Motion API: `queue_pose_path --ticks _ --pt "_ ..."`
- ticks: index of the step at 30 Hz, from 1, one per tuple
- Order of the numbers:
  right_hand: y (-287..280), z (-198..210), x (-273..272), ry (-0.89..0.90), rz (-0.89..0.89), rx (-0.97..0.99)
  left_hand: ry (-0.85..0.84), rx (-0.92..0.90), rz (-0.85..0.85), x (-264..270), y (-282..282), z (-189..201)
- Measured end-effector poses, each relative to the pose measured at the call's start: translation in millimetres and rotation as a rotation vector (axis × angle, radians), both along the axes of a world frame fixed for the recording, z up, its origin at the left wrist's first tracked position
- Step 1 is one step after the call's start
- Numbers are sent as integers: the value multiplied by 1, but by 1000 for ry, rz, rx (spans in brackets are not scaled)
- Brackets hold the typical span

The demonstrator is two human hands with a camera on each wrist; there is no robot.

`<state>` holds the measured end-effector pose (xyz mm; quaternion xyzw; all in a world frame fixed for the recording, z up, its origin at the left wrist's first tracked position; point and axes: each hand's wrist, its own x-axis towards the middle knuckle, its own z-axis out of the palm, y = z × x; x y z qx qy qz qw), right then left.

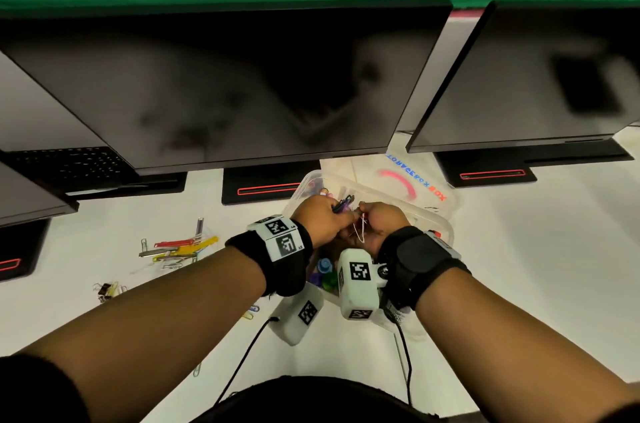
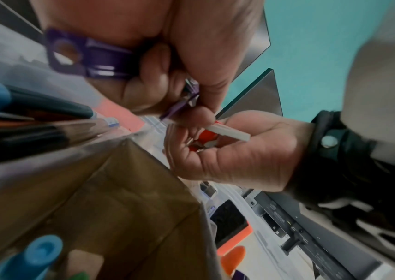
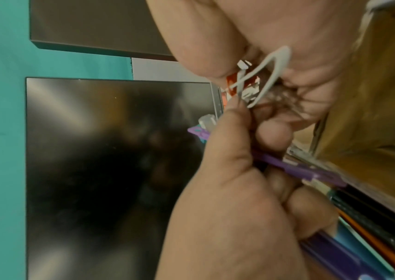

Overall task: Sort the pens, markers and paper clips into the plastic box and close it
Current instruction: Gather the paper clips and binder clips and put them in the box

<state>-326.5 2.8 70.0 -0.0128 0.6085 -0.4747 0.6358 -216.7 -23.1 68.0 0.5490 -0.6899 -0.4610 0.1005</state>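
Purple clip: a plastic clip (image 2: 88, 62) sticks out of the left hand (image 1: 317, 220), whose fingers curl round it.
Left hand: it sits over the open box, touching the right hand at about 3 o'clock from it.
Right hand: the right hand (image 1: 379, 223) has its fingers curled round a small bundle, a white paper clip (image 3: 267, 75) and something red and white beneath it.
Fingertips: both hands meet at the bundle; the left thumb and forefinger pinch at the white clip's end.
Plastic box: the clear plastic box (image 1: 440, 225) stands on the white counter (image 1: 536, 249) directly under the hands, open, with pens and markers (image 2: 35, 113) lying in it; blue, green and purple caps show at its near end.
Lid: the clear lid (image 1: 412, 180), with a red arc and blue lettering, lies at 1 o'clock from the hands.
Loose clips: a heap of coloured clips (image 1: 180, 249) lies at 9 o'clock, well apart from the box; smaller ones lie at 8 o'clock.
Monitors: dark monitors (image 1: 225, 87) stand at 12 o'clock.
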Motion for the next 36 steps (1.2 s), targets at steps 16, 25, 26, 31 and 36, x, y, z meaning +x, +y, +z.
queue_pose_path --ticks 16,25,26,31,36 --pt "19 19 -30 282 416 -46 -139 56 75 -18 -23 -4" --pt "72 6 -40 1270 1445 -399 -330 -18 -121 -39 -19 -1" --pt "74 4 -40 1250 1452 -389 -324 -18 -114 -41 -19 -1" --pt "76 6 -42 1216 1535 -347 -310 -23 -112 -44 -20 -4" --pt "82 5 -38 1245 1661 -315 -151 -36 -64 -32 -20 -12"
